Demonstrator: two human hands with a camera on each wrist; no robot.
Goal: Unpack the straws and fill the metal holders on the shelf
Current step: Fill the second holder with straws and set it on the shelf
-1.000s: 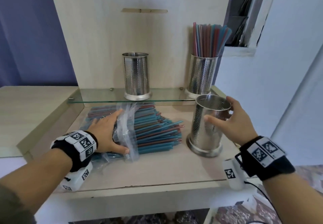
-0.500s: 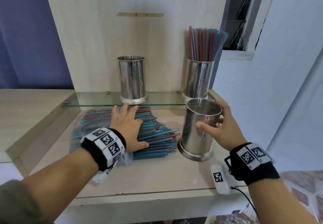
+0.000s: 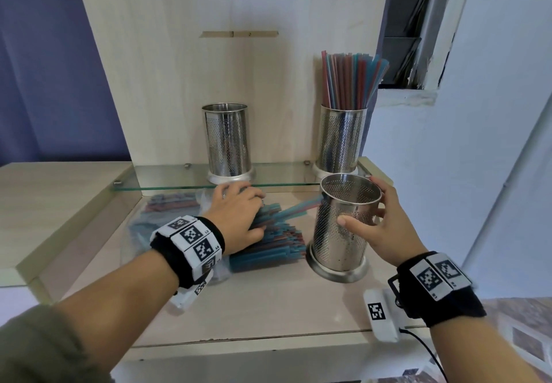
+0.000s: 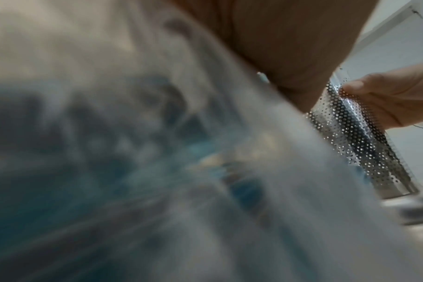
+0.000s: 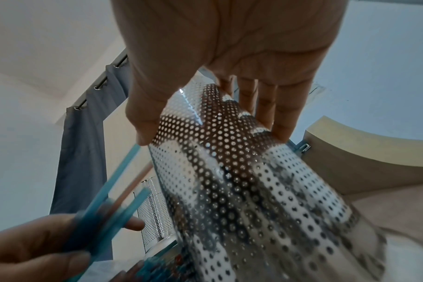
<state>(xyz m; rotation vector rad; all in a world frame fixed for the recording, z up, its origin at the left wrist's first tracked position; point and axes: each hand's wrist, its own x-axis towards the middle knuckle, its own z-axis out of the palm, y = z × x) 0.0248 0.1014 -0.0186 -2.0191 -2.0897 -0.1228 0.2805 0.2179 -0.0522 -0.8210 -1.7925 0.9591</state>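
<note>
My left hand [image 3: 249, 213] lies on the pile of blue and red straws [image 3: 268, 243] on the counter and grips a bunch; its tips [image 3: 301, 207] point right and up toward the holder. The right wrist view shows the gripped straws [image 5: 114, 198] between thumb and fingers. My right hand [image 3: 363, 212] grips an empty perforated metal holder [image 3: 334, 248], which stands slightly tilted on the counter right of the pile. On the glass shelf [image 3: 167, 178] stand an empty holder [image 3: 227, 140] and one full of straws [image 3: 340, 140]. The left wrist view is blurred, showing the held holder [image 4: 365, 145].
A clear plastic bag [image 3: 164, 218] with more straws lies under the shelf, left of my hand. The wooden back panel [image 3: 239, 83] rises behind the shelf. A raised wooden ledge [image 3: 59, 197] borders the left, a white wall [image 3: 478, 173] the right. Bare counter [image 3: 268, 308] lies in front.
My left hand left the bag, moved right onto the loose straws and closed on a bunch, lifting its tips toward the holder. My right hand kept its grip on the holder.
</note>
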